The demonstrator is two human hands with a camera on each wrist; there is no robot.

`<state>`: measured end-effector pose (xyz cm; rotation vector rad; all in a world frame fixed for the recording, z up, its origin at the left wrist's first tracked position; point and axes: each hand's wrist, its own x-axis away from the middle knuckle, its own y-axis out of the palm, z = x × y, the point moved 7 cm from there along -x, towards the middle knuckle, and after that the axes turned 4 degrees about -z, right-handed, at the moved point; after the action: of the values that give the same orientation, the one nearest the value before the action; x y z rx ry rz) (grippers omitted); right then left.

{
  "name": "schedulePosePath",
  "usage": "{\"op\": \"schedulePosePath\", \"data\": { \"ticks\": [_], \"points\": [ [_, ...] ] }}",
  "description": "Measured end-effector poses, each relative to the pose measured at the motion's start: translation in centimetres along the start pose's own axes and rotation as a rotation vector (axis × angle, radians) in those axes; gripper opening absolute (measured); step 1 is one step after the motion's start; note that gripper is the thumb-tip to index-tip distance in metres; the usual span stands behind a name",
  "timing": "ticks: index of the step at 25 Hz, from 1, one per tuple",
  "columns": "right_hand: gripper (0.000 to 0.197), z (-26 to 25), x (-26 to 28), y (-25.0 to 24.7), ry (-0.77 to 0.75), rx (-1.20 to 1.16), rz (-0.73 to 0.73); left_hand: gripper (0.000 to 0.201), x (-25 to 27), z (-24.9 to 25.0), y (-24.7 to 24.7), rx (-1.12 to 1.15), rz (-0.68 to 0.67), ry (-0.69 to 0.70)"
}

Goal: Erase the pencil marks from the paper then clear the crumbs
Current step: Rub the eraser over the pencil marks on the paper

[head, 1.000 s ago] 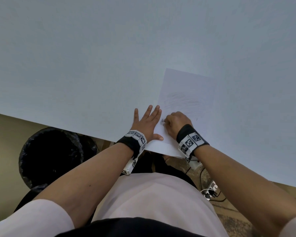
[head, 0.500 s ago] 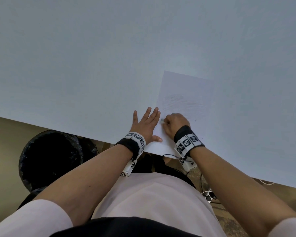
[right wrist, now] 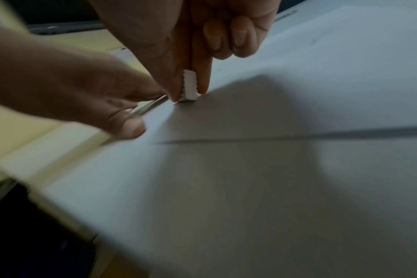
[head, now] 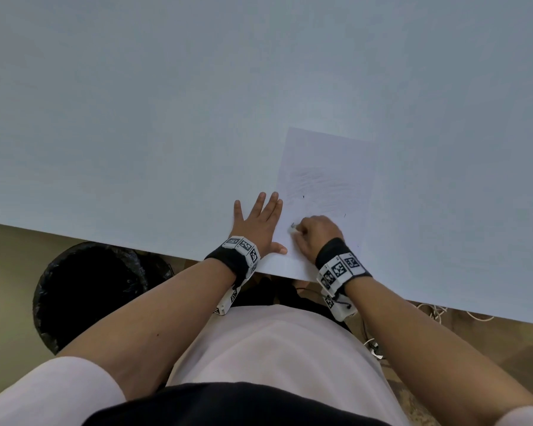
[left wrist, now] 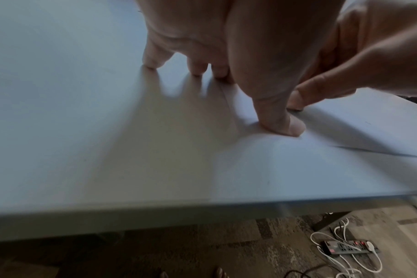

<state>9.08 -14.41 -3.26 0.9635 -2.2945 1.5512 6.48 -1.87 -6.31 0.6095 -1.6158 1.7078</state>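
Note:
A white sheet of paper [head: 326, 179] with faint pencil marks lies near the table's front edge. My left hand [head: 259, 221] lies flat, fingers spread, on the paper's left edge, with the thumb pressing the sheet [left wrist: 286, 159]. My right hand [head: 316, 233] pinches a small white eraser [right wrist: 189, 85] between thumb and fingers, its tip down on the paper's lower left part [right wrist: 250, 122]. In the head view the eraser [head: 292, 227] peeks out left of the knuckles. A few dark crumbs [head: 303, 197] lie on the sheet.
The pale table [head: 136, 118] spreads wide to the left and far side. A black-lined bin [head: 86, 290] stands on the floor left of me, under the table edge. A power strip [left wrist: 348, 248] and white cables lie on the floor to the right.
My right hand with the eraser has slid a little down and toward me on the paper. The left hand has stayed flat on the sheet's left edge.

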Motion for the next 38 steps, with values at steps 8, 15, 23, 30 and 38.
{"op": "schedulePosePath", "data": {
  "ticks": [8,15,23,30,38],
  "points": [
    [0.031,4.5,-1.7,-4.3,0.244,-0.097,0.199,0.11,0.1,0.0,0.1,0.024,-0.003,-0.003],
    [0.027,2.5,-1.1,-1.8,0.138,-0.107,0.128,0.109,0.1,-0.1,0.2,0.018,-0.004,-0.004],
    [0.028,1.5,-1.9,-1.7,0.138,-0.104,0.128,0.109,-0.1,0.0,0.4,0.016,-0.012,-0.004],
    [0.027,5.5,-3.3,-5.2,0.304,-0.175,0.285,0.11,-0.2,0.0,0.6,0.024,-0.01,-0.002],
    [0.031,2.2,-2.1,-2.6,0.114,-0.08,0.15,0.109,0.0,-0.1,0.5,0.037,-0.01,0.002]
  ]
}}
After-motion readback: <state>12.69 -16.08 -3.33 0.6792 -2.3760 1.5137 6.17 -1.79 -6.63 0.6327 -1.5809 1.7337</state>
